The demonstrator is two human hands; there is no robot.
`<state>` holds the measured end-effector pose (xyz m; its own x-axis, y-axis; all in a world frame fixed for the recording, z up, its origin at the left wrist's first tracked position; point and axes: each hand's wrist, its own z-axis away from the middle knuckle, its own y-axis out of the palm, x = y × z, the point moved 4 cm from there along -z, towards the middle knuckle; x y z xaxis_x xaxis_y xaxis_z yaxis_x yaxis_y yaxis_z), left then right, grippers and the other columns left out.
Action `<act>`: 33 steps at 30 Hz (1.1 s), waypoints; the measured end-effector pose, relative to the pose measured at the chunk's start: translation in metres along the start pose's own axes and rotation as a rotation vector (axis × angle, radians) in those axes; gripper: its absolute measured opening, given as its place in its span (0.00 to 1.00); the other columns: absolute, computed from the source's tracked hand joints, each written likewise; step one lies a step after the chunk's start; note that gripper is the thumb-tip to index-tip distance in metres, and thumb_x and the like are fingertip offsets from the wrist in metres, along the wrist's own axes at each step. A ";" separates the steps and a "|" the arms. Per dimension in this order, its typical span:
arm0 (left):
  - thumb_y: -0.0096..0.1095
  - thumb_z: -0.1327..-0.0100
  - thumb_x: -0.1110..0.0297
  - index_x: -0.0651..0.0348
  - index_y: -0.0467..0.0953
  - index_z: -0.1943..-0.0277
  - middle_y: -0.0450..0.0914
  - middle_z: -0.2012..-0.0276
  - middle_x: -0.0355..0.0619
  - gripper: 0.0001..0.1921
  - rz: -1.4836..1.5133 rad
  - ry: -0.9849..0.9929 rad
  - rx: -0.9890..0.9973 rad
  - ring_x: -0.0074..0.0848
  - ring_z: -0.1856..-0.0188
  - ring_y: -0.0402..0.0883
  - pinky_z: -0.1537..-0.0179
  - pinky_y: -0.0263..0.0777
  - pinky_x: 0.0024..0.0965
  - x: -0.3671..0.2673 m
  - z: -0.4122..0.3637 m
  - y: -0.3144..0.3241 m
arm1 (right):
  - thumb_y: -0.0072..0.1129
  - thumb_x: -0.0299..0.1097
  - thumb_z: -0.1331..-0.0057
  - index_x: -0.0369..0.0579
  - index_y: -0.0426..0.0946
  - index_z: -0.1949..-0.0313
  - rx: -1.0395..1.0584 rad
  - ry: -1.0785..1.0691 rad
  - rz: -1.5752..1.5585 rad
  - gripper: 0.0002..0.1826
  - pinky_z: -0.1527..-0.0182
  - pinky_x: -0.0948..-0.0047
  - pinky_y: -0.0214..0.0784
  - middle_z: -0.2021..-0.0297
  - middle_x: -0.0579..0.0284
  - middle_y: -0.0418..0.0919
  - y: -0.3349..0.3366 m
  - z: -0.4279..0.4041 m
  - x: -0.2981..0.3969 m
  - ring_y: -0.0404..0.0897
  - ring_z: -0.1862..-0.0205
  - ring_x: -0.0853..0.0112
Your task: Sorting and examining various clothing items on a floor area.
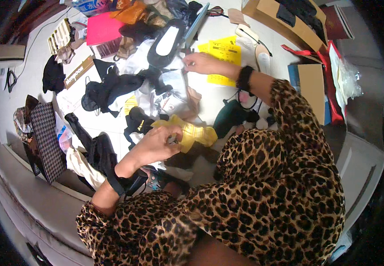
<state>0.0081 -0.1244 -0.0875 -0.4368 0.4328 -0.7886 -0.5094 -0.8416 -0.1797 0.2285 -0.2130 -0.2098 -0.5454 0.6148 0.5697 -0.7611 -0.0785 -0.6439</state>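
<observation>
My left hand (155,144) hovers low at the middle, thumb and fingers curled together; whether anything is between them is unclear. Just beyond it lies a yellow cloth (197,134) with pale checks. My right hand (200,63) reaches forward, its fingertips pinched at the edge of white material beside a black shoe with a white insole (167,41). Under and left of that shoe spread black garments (119,88) and a clear plastic bag (168,103). Yellow printed sheets (225,53) lie beneath and behind my right wrist.
A houndstooth box (47,141) stands at left near a sofa edge (39,199). A pink box (102,30) is at the back left. Cardboard boxes (311,89) and a long carton (278,23) stand at right. A dark green item (230,118) lies near my knee.
</observation>
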 end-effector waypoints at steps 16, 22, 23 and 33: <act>0.59 0.45 0.72 0.64 0.71 0.67 0.70 0.76 0.38 0.07 0.141 0.010 -0.219 0.16 0.73 0.67 0.72 0.62 0.22 0.024 -0.001 -0.018 | 0.69 0.35 0.54 0.37 0.61 0.45 -0.260 0.016 -0.465 0.39 0.67 0.77 0.72 0.62 0.56 0.76 -0.015 -0.013 0.037 0.76 0.62 0.73; 0.61 0.44 0.70 0.64 0.73 0.69 0.72 0.76 0.35 0.07 0.339 0.019 -0.417 0.13 0.71 0.66 0.69 0.62 0.20 0.043 -0.011 -0.025 | 0.59 0.26 0.44 0.41 0.64 0.49 0.020 -0.040 -1.208 0.23 0.70 0.80 0.71 0.64 0.61 0.75 -0.016 0.008 0.048 0.76 0.67 0.78; 0.61 0.44 0.70 0.64 0.73 0.69 0.72 0.76 0.35 0.07 0.341 0.016 -0.424 0.13 0.71 0.66 0.69 0.62 0.20 0.043 -0.010 -0.026 | 0.59 0.26 0.44 0.41 0.64 0.49 0.027 -0.043 -1.206 0.23 0.70 0.80 0.71 0.64 0.61 0.75 -0.015 0.009 0.050 0.76 0.67 0.78; 0.60 0.41 0.60 0.58 0.72 0.64 0.68 0.72 0.31 0.11 0.612 -0.058 -0.427 0.12 0.71 0.62 0.70 0.58 0.17 0.038 -0.009 -0.031 | 0.59 0.20 0.52 0.44 0.69 0.58 -0.259 -0.302 -0.560 0.19 0.68 0.80 0.68 0.61 0.65 0.74 -0.029 0.027 0.083 0.74 0.65 0.77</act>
<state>0.0139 -0.0849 -0.1171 -0.5943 -0.1470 -0.7907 0.1647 -0.9846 0.0592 0.1955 -0.1814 -0.1302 -0.1970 0.2593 0.9455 -0.8688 0.4007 -0.2909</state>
